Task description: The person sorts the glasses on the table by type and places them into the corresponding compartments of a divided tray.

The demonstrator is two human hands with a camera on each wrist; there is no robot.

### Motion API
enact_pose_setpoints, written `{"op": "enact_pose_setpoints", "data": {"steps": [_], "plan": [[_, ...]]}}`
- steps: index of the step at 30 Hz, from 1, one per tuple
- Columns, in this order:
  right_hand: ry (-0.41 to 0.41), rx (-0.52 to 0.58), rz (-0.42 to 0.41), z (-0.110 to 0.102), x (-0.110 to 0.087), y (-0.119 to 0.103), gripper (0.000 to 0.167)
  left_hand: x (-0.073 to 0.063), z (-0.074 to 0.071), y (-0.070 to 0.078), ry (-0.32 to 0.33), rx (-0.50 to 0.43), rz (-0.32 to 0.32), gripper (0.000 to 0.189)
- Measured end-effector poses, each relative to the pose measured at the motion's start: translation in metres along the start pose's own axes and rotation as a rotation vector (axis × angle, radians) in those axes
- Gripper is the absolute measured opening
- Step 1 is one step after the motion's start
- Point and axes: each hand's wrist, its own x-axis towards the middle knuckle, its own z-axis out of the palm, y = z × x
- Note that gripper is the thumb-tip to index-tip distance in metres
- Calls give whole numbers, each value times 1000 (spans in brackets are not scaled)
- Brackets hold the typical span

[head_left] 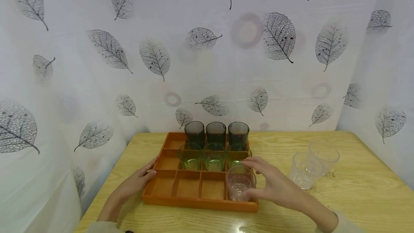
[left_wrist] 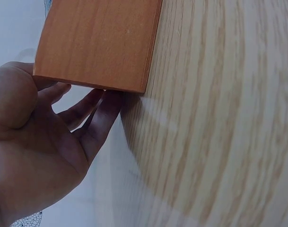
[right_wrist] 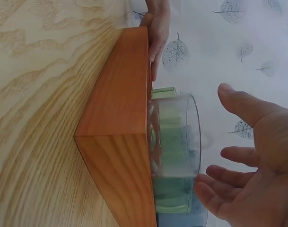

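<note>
Right hand (head_left: 276, 184) wide about clear glass tumbler (head_left: 238, 187), orange wooden tray's (head_left: 194, 203) front-right slot! Left hand (head_left: 133, 185), unclenched, touching tray's side.

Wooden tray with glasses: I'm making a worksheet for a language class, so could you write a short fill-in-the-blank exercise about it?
1. In the wooden tray, the green glasses stand in the ____ row.
2. The back row holds ____ dark glasses.
3. The right hand is at the clear glass in the front row's ____ compartment.
4. On the table, to the right of the tray, are ____ other glasses.

Missing words: middle; three; rightmost; two.
</note>
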Motion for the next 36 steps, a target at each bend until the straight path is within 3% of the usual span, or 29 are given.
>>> {"op": "enact_pose_setpoints", "data": {"steps": [13, 20, 24, 31, 36], "plan": [[113, -15, 11, -29, -9, 16, 59, -1, -2, 2, 0, -19, -5, 67], [180, -73, -21, -46, -22, 31, 60, 0, -2, 2, -3, -13, 1, 67], [184, -99, 20, -57, -30, 38, 60, 1, -2, 0, 2, -15, -2, 66], [139, -87, 174, -79, -48, 50, 59, 1, -2, -2, 8, -11, -5, 66], [141, -144, 208, -92, -59, 65, 62, 1, -1, -2, 4, -7, -3, 67]]}}
